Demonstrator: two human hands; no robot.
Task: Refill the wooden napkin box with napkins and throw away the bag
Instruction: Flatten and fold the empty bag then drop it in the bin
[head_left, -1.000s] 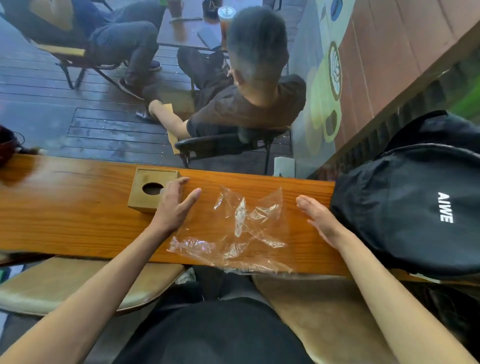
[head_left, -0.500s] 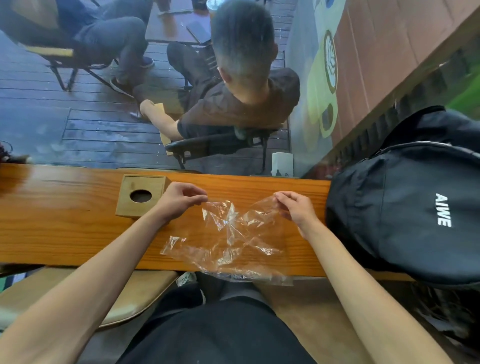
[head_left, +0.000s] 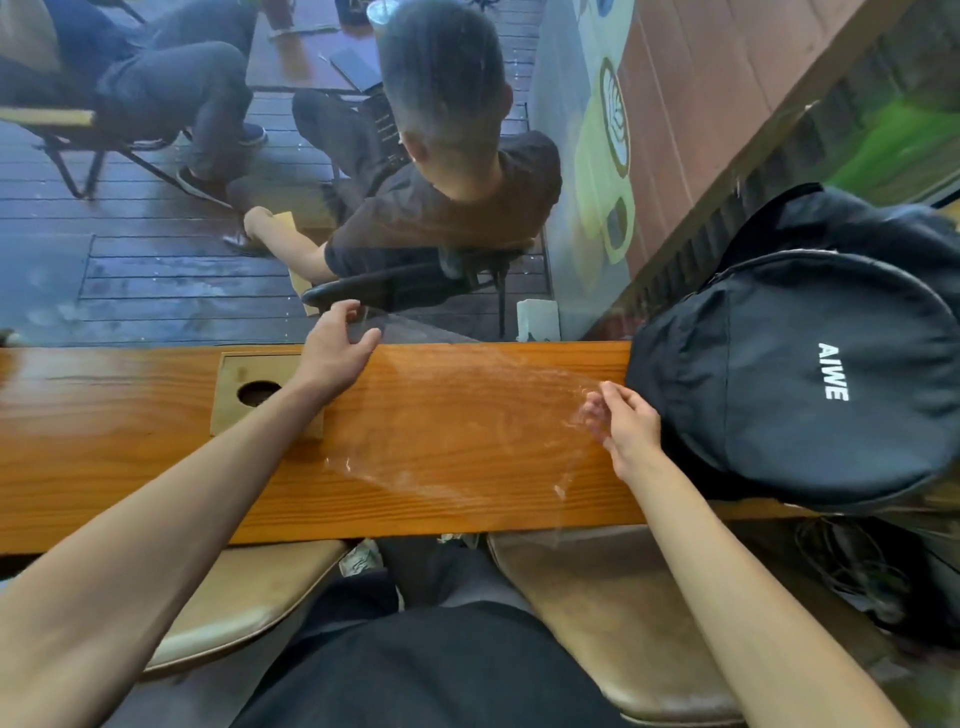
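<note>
A clear plastic bag (head_left: 467, 415) is stretched flat and taut above the wooden counter (head_left: 104, 441), held between both hands. My left hand (head_left: 332, 348) pinches its far left corner at the counter's back edge. My right hand (head_left: 623, 421) grips its right edge beside the backpack. The wooden napkin box (head_left: 244, 374) with a round hole in its lid sits left of the bag, partly covered by my left forearm. No napkin shows in the hole.
A black backpack (head_left: 789, 374) lies on the counter's right end, touching my right hand. Behind a glass pane a person sits in a chair (head_left: 415, 280) just past the counter. Two tan stool seats (head_left: 597, 613) stand below the counter's near edge.
Both hands went from resting beside the crumpled bag to pinching it, then pulled apart. The bag is now lifted and spread wide instead of lying wrinkled on the counter.
</note>
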